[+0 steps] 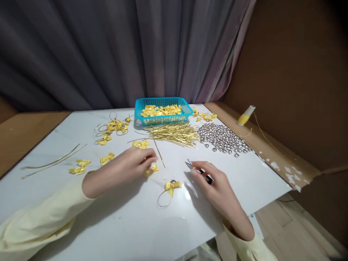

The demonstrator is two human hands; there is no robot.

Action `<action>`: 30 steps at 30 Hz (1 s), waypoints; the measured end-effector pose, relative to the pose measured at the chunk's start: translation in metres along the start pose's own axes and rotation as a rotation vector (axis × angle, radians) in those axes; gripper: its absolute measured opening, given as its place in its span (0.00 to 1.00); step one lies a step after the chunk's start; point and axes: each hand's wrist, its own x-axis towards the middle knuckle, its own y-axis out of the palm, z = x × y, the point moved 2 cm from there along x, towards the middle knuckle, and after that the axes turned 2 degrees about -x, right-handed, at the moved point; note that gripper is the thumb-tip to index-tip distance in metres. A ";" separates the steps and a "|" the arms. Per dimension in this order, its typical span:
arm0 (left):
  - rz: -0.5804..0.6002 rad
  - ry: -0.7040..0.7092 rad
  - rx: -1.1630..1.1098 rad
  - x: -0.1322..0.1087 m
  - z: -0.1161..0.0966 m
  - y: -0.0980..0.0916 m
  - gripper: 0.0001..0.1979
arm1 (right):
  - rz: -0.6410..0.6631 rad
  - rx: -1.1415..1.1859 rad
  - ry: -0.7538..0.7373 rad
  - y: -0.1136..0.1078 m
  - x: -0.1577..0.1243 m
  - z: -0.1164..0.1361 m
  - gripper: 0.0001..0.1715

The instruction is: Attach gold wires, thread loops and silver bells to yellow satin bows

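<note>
My left hand (137,162) is closed, its fingertips pinched at a yellow ribbon bow (151,170) that they partly cover. In my right hand (213,177) is a pair of small scissors (188,165) with pointed silver blades and black handles; the fingers wrap round them and the blades point left. Between the hands, nearer to me, lies a finished-looking bow with a silver bell (173,182) and a loop of thin gold cord (163,206). Another yellow bow (140,144) sits just beyond my left hand, and a gold cord piece (160,154) lies right of it.
A blue basket (138,115) of yellow bows stands at the back. Before it lie a bundle of gold cords (174,135) and a heap of silver bells (221,137). Looped bows (117,125) and loose cords (54,161) are at left. A thread spool (245,116) stands right.
</note>
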 end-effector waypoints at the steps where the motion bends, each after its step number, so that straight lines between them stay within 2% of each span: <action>1: 0.029 -0.022 0.099 -0.005 0.011 0.000 0.13 | 0.065 -0.040 -0.036 0.007 0.000 -0.001 0.10; 3: 0.101 -0.046 0.207 -0.018 0.027 0.003 0.13 | 0.138 -0.106 -0.100 0.020 -0.002 -0.002 0.10; 6: 0.142 0.035 0.221 -0.032 0.028 0.012 0.14 | 0.178 -0.170 -0.167 0.036 -0.004 0.001 0.02; 9: -0.070 0.140 0.204 -0.035 0.012 0.017 0.13 | 0.184 -0.162 -0.210 0.041 -0.007 0.007 0.07; 10: -0.089 0.176 0.158 -0.034 0.006 0.020 0.13 | 0.174 -0.145 -0.235 0.041 -0.008 0.009 0.07; 13: 0.011 0.236 -0.085 -0.030 -0.007 0.033 0.11 | 0.107 -0.082 -0.335 0.041 -0.013 0.015 0.09; 16: 0.104 0.206 -0.259 -0.030 -0.012 0.046 0.14 | 0.032 -0.030 -0.393 0.042 -0.018 0.018 0.11; 19: 0.075 0.172 -0.372 -0.033 -0.012 0.056 0.16 | 0.018 0.003 -0.392 0.044 -0.022 0.021 0.11; 23: 0.027 0.139 -0.490 -0.037 -0.011 0.062 0.17 | 0.062 0.024 -0.293 0.042 -0.023 0.026 0.08; 27: -0.002 0.140 -0.481 -0.037 -0.011 0.067 0.17 | 0.009 -0.037 -0.284 0.040 -0.024 0.028 0.05; 30: -0.025 0.139 -0.455 -0.037 -0.011 0.069 0.18 | 0.048 -0.160 -0.323 0.045 -0.024 0.028 0.08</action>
